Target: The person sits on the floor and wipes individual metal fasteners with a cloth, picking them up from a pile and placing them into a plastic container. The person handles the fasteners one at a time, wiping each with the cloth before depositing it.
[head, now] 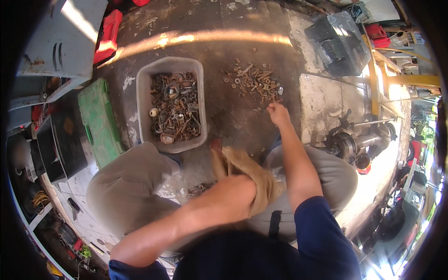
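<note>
My right hand (279, 113) reaches forward over the near right edge of a loose pile of rusty bolts, nuts and washers (257, 78) on the floor. Its fingers are drawn together; whether a piece is between them is too small to tell. One shiny metal fitting (280, 90) lies just beyond it. Between my knees, my left hand (239, 192) is blurred and partly covered by a tan cloth or sack (264, 178), which hides its fingers. Ahead on the left stands a grey plastic bin (140, 105) holding mixed rusty hardware (176, 108).
A green plastic case (99, 122) lies left of the bin, near a black box (61, 147). Metal machine parts (360, 140) and a small can (363, 162) sit on the right. Farther back are a dark plastic case (339, 45) and a grey metal cabinet (59, 38).
</note>
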The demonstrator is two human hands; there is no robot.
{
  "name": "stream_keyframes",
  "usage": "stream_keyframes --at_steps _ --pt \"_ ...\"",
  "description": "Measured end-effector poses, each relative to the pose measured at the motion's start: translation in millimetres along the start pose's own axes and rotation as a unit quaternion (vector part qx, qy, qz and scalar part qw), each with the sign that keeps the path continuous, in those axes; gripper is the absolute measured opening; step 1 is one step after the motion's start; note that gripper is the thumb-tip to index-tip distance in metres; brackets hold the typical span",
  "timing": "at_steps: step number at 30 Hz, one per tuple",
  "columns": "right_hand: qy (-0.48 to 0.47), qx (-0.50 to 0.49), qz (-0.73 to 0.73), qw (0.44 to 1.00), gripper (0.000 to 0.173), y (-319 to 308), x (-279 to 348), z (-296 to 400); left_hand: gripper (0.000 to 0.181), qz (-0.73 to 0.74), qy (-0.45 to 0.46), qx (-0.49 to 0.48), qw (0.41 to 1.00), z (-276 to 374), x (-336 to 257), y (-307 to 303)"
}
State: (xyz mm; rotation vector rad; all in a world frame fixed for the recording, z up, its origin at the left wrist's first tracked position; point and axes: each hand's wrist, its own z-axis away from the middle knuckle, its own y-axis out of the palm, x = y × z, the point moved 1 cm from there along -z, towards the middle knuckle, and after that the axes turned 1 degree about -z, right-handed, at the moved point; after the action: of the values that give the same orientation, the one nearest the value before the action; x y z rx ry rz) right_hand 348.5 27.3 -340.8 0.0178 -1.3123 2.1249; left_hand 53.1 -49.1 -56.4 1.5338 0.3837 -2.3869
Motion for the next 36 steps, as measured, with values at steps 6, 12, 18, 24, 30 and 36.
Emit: stream_keyframes --at_steps 6,12,18,24,30,36 --pt "0.051 -0.01 -0.015 0.999 0.03 28 -5 -19 0.051 0.058 -0.03 -0.002 0.998 -7 -7 -9" --pt "0.09 -0.031 -0.009 0.995 0.023 32 9 -42 0.044 0.029 -0.015 0.04 0.999 -23 -4 -12" --pt "0.102 -0.056 0.011 0.993 0.023 45 18 -49 0.044 0.063 -0.053 -0.017 0.996 -25 -3 -13" --pt "0.085 -0.081 0.004 0.993 0.026 30 24 -47 0.042 0.05 -0.016 -0.034 0.998 -33 18 -19" --pt "-0.071 -0.091 -0.132 0.985 0.026 -32 74 -41 0.032 0.088 0.09 -0.076 0.989 -33 18 -24" --pt "-0.229 -0.05 -0.31 0.921 0.026 -135 157 14 0.038 0.187 0.17 -0.161 0.954 -19 -5 -39"
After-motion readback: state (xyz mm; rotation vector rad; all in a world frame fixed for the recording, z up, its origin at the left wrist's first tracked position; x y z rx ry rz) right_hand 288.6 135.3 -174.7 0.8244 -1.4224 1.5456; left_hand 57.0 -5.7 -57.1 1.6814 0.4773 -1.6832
